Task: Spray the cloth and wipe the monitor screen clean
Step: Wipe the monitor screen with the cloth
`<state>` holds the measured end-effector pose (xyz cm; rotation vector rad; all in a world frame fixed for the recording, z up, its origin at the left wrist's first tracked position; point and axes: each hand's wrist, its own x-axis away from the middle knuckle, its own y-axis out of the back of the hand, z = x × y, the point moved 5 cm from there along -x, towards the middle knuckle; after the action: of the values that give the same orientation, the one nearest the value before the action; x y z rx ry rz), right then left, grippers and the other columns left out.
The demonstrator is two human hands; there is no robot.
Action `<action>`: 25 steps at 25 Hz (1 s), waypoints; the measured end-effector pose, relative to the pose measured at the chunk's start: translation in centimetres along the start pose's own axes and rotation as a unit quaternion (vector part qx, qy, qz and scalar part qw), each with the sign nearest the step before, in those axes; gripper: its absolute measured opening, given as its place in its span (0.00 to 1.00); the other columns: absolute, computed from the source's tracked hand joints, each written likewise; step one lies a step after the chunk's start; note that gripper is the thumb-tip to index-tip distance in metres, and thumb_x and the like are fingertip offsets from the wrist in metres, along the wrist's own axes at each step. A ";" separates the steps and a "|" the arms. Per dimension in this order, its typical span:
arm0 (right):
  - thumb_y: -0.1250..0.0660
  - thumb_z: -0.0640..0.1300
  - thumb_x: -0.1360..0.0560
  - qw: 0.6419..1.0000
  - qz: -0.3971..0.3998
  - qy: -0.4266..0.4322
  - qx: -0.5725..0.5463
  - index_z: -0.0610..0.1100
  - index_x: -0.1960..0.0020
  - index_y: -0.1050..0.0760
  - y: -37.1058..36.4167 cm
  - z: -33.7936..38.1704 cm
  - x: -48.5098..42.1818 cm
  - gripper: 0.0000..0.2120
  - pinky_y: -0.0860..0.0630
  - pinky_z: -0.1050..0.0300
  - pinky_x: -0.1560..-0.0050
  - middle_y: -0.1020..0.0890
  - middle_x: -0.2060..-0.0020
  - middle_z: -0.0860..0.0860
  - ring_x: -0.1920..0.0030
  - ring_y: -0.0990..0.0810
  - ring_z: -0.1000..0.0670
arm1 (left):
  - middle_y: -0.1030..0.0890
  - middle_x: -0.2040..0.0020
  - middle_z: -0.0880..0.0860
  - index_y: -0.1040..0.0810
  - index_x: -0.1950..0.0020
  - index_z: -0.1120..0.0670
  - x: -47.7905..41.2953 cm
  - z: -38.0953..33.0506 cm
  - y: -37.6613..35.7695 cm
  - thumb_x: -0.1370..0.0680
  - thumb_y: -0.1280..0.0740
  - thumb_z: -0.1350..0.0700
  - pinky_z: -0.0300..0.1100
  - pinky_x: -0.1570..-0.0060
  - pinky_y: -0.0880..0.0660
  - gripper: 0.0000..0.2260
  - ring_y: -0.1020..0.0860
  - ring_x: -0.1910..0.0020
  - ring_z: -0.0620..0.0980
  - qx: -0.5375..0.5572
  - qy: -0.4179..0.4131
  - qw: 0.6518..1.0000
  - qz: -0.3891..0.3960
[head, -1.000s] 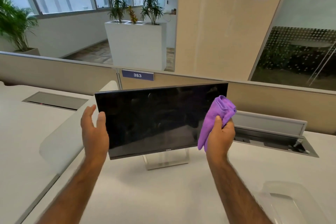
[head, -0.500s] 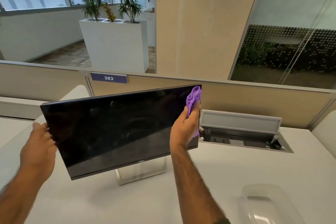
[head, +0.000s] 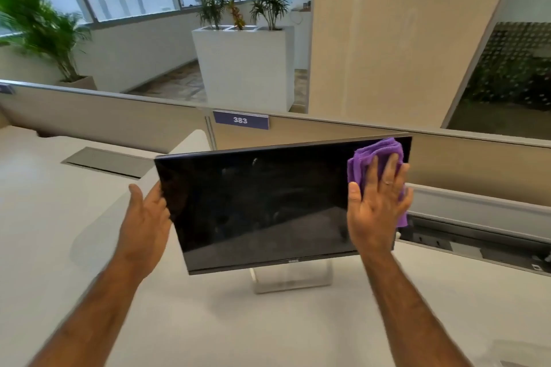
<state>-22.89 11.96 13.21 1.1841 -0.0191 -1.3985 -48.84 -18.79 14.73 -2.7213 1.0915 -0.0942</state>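
We see a broad, pale off-white worktop (head: 208, 331) filling the lower part of the view, backed by a low beige divider panel (head: 447, 164) that carries a small purple number plate reading 383 (head: 241, 120). Beyond the divider stand a tall white rectangular planter box with spiky green plants (head: 244, 65) and, at far left, a leafy green palm in a pot (head: 38, 27). On the worktop, roughly at centre, stands a flat black-framed monitor with a dark, switched-off screen (head: 268, 205), tilted so that its right side sits higher than its left, on a silver stand (head: 292, 280). To the right of the monitor, an open grey cable tray (head: 477, 235) is set into the worktop. Our bare left hand (head: 146, 223) cups the left edge of the monitor, thumb in front, its grip closed lightly around the frame. Our bare right hand (head: 377, 202) lies flat with fingers spread, a ring on one finger, pressing a crumpled purple microfibre cloth (head: 372, 152) against the upper right corner of the screen; the cloth is pinned under the palm and fingers rather than pinched. The cloth bunches above the fingertips and hangs down past the monitor's right edge.
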 end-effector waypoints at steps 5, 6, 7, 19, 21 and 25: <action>0.50 0.59 0.17 0.999 -0.001 0.029 -0.031 0.47 0.17 0.56 -1.1 0.9 0.6 0.34 0.53 0.32 0.22 0.56 0.18 0.42 0.18 0.59 0.40 | 0.27 0.21 0.45 0.38 0.15 0.46 2.2 -1.8 2.1 0.40 0.35 0.17 0.46 0.26 0.34 0.59 0.27 0.23 0.49 -0.036 0.002 0.998 -0.060; 0.50 0.58 0.17 0.999 -0.006 0.026 -0.039 0.46 0.17 0.56 -1.6 1.9 1.0 0.34 0.53 0.32 0.22 0.56 0.18 0.41 0.18 0.59 0.39 | 0.27 0.21 0.46 0.38 0.15 0.47 2.5 -2.1 2.7 0.41 0.34 0.17 0.47 0.25 0.35 0.60 0.28 0.23 0.49 -0.020 -0.001 0.997 -0.073; 0.50 0.58 0.16 0.999 -0.011 0.026 -0.044 0.45 0.17 0.56 -1.9 2.5 1.3 0.33 0.53 0.32 0.22 0.56 0.18 0.40 0.18 0.59 0.39 | 0.28 0.21 0.46 0.37 0.16 0.48 2.6 -2.2 3.0 0.41 0.34 0.17 0.49 0.24 0.36 0.60 0.28 0.23 0.50 -0.016 0.003 0.997 -0.078; 0.44 0.55 0.16 0.907 0.052 0.414 0.060 0.49 0.18 0.48 -5.3 16.4 4.7 0.29 0.51 0.32 0.22 0.52 0.18 0.44 0.18 0.53 0.38 | 0.27 0.21 0.47 0.35 0.17 0.48 2.0 -2.4 4.3 0.39 0.36 0.17 0.51 0.23 0.36 0.57 0.28 0.22 0.51 0.029 -0.005 0.999 -0.035; 0.46 0.57 0.15 0.878 0.066 0.469 0.069 0.50 0.18 0.50 -6.0 18.7 6.1 0.30 0.52 0.33 0.21 0.52 0.18 0.45 0.18 0.53 0.39 | 0.27 0.22 0.46 0.34 0.17 0.48 2.0 -2.1 4.4 0.31 0.43 0.19 0.52 0.20 0.38 0.50 0.28 0.24 0.50 0.031 -0.003 0.998 -0.047; 0.42 0.50 0.17 0.788 0.096 0.600 0.103 0.50 0.17 0.54 -7.9 20.6 9.6 0.33 0.54 0.34 0.22 0.52 0.17 0.46 0.18 0.54 0.41 | 0.25 0.25 0.45 0.30 0.21 0.47 1.5 -2.0 4.5 0.18 0.62 0.31 0.59 0.19 0.41 0.37 0.27 0.24 0.51 0.017 -0.009 0.998 -0.067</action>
<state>-39.00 -5.83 12.09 2.0125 0.5998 -0.2671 -51.04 -23.34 15.68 -2.7579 0.8925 -0.1065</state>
